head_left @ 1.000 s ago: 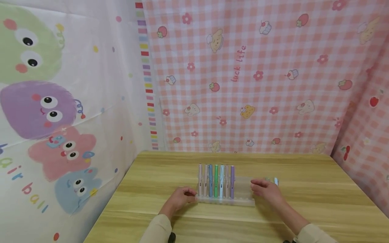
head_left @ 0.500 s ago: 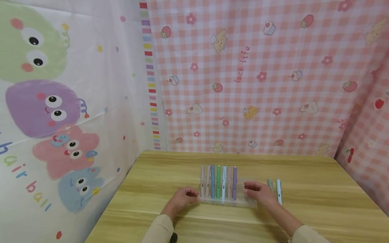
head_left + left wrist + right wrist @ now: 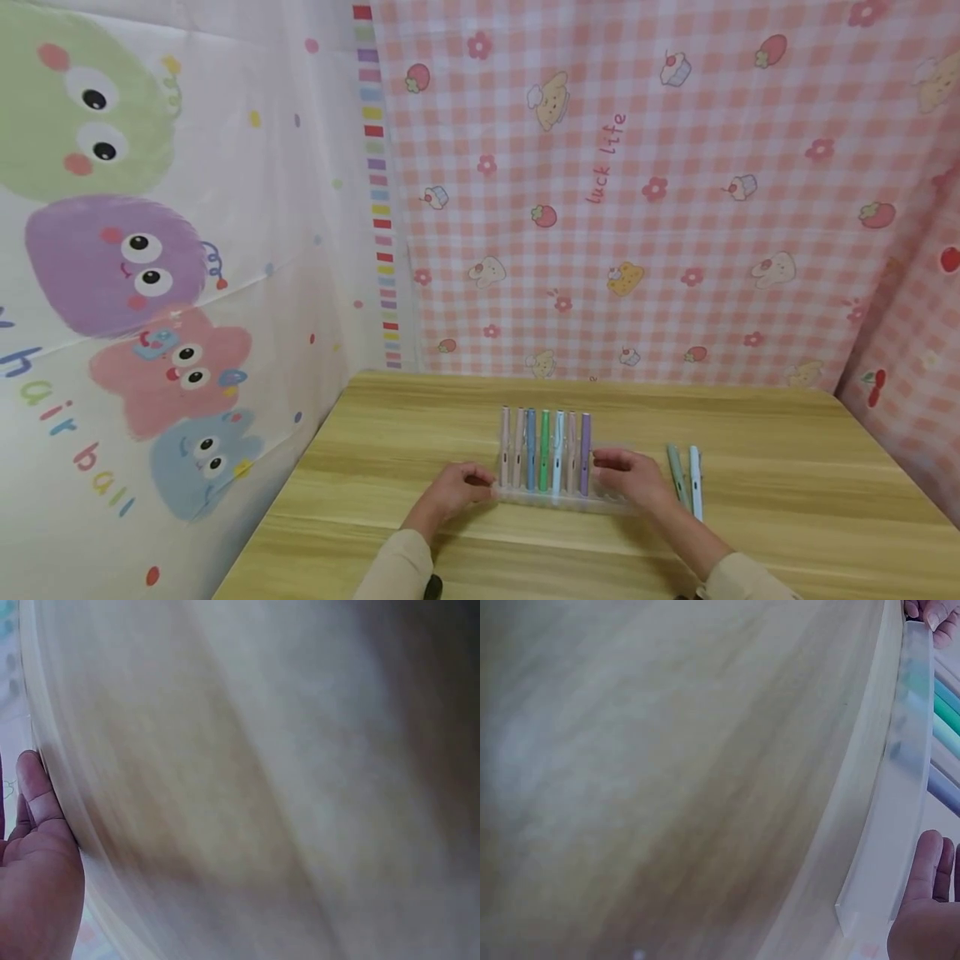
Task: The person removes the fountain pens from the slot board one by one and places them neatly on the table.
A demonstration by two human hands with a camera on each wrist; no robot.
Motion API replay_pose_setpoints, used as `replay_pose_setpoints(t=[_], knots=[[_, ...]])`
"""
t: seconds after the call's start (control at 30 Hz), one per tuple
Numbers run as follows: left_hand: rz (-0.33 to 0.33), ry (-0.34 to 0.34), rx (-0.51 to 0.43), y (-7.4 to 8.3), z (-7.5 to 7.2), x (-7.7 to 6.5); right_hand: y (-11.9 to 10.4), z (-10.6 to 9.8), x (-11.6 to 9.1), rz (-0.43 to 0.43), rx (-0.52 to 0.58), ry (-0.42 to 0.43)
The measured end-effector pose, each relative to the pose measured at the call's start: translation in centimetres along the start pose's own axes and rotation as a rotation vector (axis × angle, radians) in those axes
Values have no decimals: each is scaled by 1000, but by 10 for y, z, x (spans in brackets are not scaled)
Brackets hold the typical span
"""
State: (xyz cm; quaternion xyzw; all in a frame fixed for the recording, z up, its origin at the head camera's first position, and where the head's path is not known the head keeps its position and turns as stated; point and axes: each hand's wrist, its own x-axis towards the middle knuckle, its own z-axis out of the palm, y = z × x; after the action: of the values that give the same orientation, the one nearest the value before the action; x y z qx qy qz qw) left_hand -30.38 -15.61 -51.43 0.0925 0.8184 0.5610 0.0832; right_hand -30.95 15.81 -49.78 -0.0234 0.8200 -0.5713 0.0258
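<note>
A clear pen holder stands on the table with several capped pens upright in its left part, among them a green pen and, last on the right, a purple pen. My left hand pinches the holder's left end; the right wrist view shows its fingertips at that end. Over the bare right part of the holder is my right hand, fingers extended close beside the purple pen. In the right wrist view that hand is by the holder's long front wall, nothing between its fingers.
A grey-green pen and a light blue pen lie on the wooden table, right of my right hand. A pink checked cloth hangs behind the table, and a white cartoon cloth hangs at the left.
My right hand has moved left along the holder, up to the purple pen, uncovering the two loose pens on the right. The left hand stays at the holder's end. The head view has shifted slightly.
</note>
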Motion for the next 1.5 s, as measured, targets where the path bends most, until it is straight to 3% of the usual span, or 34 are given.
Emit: replay_pose_setpoints(t=[0.37,0.73,1.07,1.5], knots=[[11,0,-11,4,1,-2,0,4,3,14,26,-32],[-5,-1,11,3,1,-2,-5,7,2,83,30,-24],[-16,3,13,3,0,-2,-8,12,3,47,6,-11],[9,3,41,5,-1,-4,-10,11,1,55,65,38]])
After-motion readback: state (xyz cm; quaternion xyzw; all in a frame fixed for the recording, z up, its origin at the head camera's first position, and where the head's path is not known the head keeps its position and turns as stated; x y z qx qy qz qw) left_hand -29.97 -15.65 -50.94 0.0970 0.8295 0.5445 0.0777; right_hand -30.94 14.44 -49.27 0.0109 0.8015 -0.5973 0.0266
